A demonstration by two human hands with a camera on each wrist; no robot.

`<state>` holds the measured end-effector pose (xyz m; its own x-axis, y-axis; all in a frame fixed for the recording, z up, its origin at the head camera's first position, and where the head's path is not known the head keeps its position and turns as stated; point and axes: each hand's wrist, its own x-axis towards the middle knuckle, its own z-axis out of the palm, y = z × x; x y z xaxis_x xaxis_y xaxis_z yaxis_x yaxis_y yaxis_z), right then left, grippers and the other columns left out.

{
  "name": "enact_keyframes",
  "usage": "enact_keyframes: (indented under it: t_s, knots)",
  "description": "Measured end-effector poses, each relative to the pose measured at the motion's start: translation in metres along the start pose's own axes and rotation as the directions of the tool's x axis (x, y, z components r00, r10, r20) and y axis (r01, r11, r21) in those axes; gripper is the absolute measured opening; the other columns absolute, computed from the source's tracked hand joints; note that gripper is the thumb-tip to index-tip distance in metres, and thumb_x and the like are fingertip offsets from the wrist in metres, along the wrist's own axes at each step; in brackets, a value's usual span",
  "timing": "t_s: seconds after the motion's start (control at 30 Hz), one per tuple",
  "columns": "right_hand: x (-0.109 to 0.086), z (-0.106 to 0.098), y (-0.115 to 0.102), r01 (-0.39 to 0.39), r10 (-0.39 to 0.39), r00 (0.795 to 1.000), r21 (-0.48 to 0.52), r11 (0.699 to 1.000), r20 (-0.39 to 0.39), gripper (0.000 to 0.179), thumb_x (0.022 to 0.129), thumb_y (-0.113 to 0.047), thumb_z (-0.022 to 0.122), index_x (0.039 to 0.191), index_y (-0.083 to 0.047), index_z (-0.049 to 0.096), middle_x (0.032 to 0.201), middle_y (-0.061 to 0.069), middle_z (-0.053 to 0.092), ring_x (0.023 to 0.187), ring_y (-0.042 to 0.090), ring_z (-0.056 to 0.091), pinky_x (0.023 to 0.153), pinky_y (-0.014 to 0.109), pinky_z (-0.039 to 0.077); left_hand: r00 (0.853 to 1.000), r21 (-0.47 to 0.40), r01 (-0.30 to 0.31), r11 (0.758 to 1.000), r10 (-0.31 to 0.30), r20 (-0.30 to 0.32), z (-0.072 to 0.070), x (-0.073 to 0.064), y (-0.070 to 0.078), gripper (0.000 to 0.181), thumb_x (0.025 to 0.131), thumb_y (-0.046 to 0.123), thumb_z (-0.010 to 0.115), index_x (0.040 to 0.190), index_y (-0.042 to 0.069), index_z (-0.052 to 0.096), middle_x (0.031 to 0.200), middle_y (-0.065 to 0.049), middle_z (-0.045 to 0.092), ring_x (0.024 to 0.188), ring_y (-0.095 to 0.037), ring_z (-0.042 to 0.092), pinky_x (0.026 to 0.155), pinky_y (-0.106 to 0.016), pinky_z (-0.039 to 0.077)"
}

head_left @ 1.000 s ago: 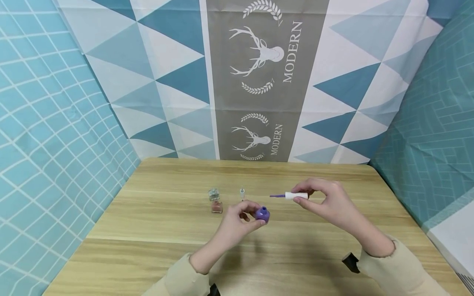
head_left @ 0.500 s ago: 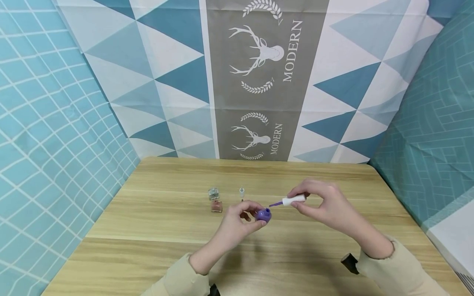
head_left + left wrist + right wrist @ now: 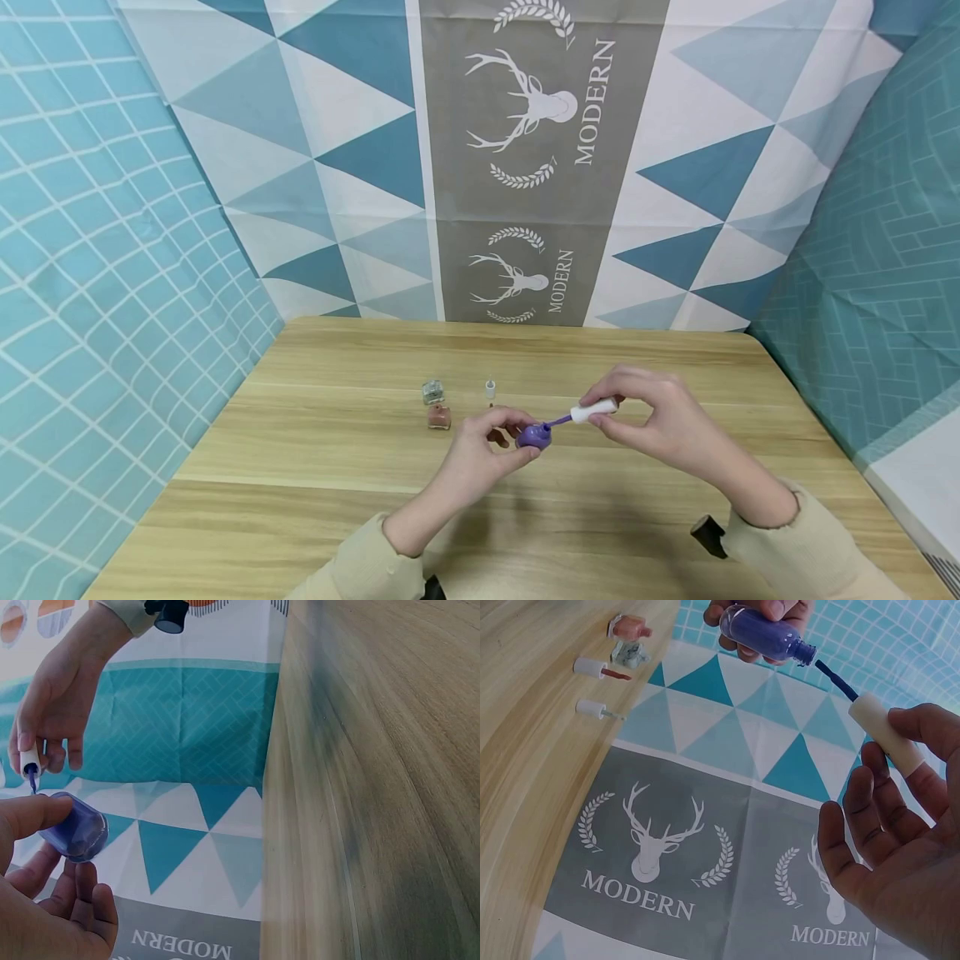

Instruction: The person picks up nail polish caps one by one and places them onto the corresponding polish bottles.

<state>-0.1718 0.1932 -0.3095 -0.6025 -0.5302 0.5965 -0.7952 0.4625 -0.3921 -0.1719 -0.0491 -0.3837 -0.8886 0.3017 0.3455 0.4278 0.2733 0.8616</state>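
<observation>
Above a pale wood-grained table (image 3: 300, 517), the right hand (image 3: 667, 412), just right of a rounded purple glass bottle (image 3: 532, 437), pinches a white cylindrical cap (image 3: 596, 409). The left hand (image 3: 474, 457) grips that bottle between thumb and fingers. Left of the bottle and farther off sit a small pinkish glass bottle (image 3: 438, 418) and a small clear glass bottle (image 3: 432, 392). The cap's thin purple brush (image 3: 836, 680) points at the purple bottle's mouth.

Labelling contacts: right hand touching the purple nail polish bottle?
Apart. The right wrist view shows a clear gap between the right hand and the purple nail polish bottle.
</observation>
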Motion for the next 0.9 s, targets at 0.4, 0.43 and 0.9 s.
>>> enact_keyframes:
  t_s: [0.4, 0.43, 0.9]
  knots:
    - [0.0003, 0.0037, 0.0000, 0.013, -0.013, 1.000, 0.002, 1.000, -0.002, 0.030, 0.074, -0.006, 0.078, 0.097, -0.024, 0.068, 0.090, -0.010, 0.067, 0.077, 0.003, 0.059, 0.064, 0.017, 0.047, 1.000, -0.004, 0.001, 1.000, -0.001, 0.020, 0.0005, 0.0006, 0.0013, 0.024, 0.075, 0.011, 0.079, 0.097, 0.016, 0.070, 0.086, 0.004, 0.068, 0.079, -0.012, 0.058, 0.068, -0.024, 0.048]
    - [0.0003, 0.0040, 0.0001, 0.014, -0.014, 1.000, 0.005, 1.000, 0.000, 0.030, 0.075, -0.006, 0.078, 0.097, -0.024, 0.068, 0.090, -0.010, 0.067, 0.077, 0.003, 0.059, 0.064, 0.017, 0.047, 1.000, -0.005, 0.001, 1.000, -0.001, 0.021, 0.0006, 0.0005, 0.0020, 0.024, 0.075, 0.011, 0.078, 0.098, 0.016, 0.070, 0.086, 0.004, 0.068, 0.079, -0.012, 0.058, 0.068, -0.024, 0.048]
    - [-0.0006, 0.0089, 0.0023, -0.028, 0.028, 0.999, -0.002, 1.000, 0.039, 0.025, 0.076, -0.009, 0.078, 0.096, -0.020, 0.068, 0.087, -0.014, 0.064, 0.074, 0.001, 0.056, 0.065, 0.021, 0.051, 0.999, -0.028, 0.016, 0.999, -0.015, 0.052, 0.0018, 0.0004, 0.0054, 0.025, 0.076, 0.011, 0.078, 0.100, 0.015, 0.070, 0.090, 0.005, 0.070, 0.081, -0.011, 0.057, 0.070, -0.028, 0.050]
